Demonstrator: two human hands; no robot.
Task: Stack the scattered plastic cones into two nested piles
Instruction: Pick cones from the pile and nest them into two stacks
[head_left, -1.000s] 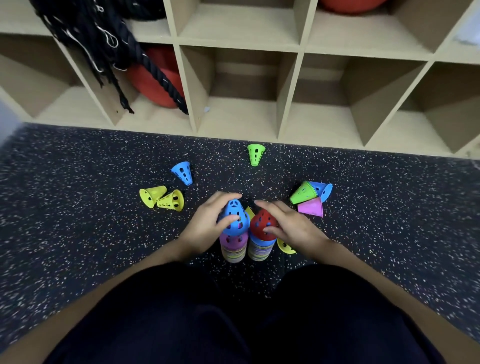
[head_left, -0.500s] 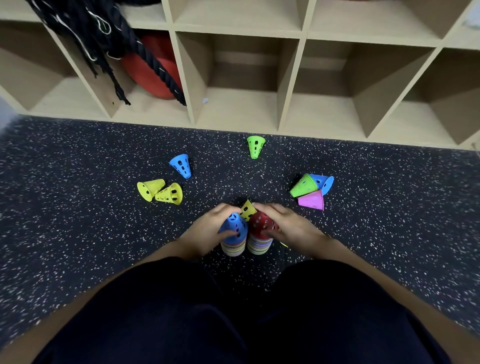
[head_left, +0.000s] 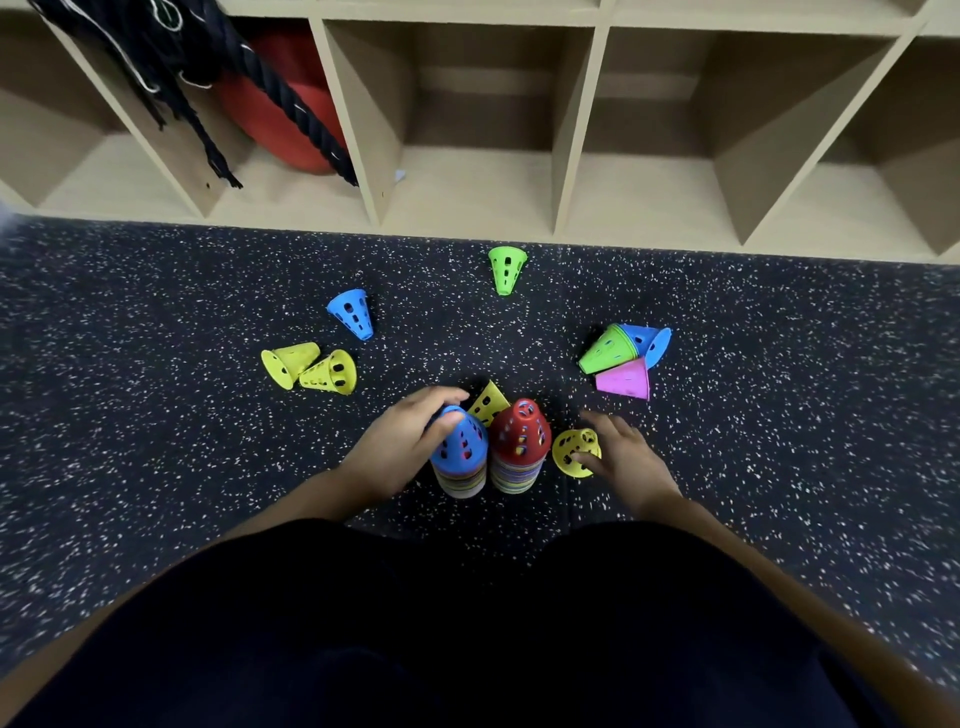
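Two nested piles stand side by side on the floor: one topped by a blue cone (head_left: 461, 441), one topped by a red cone (head_left: 521, 434). My left hand (head_left: 402, 447) wraps around the blue-topped pile. My right hand (head_left: 623, 457) has its fingers on a yellow cone (head_left: 571, 451) lying just right of the red pile. Another yellow cone (head_left: 488, 402) lies behind the piles. Scattered farther out are two yellow cones (head_left: 309, 365), a blue cone (head_left: 352, 313), a green cone (head_left: 506, 267), and a cluster of a green cone (head_left: 605, 349), a blue cone (head_left: 652, 343) and a pink cone (head_left: 626, 380).
A wooden cubby shelf (head_left: 571, 130) runs along the far edge of the dark speckled floor (head_left: 156, 415). One cubby holds a red ball (head_left: 280, 114) with a black rope (head_left: 291, 93) hanging over it. My dark-clothed legs fill the bottom of the view.
My right hand has left the red-topped pile and moved right onto the yellow cone on the floor. My left hand stays on the blue-topped pile.
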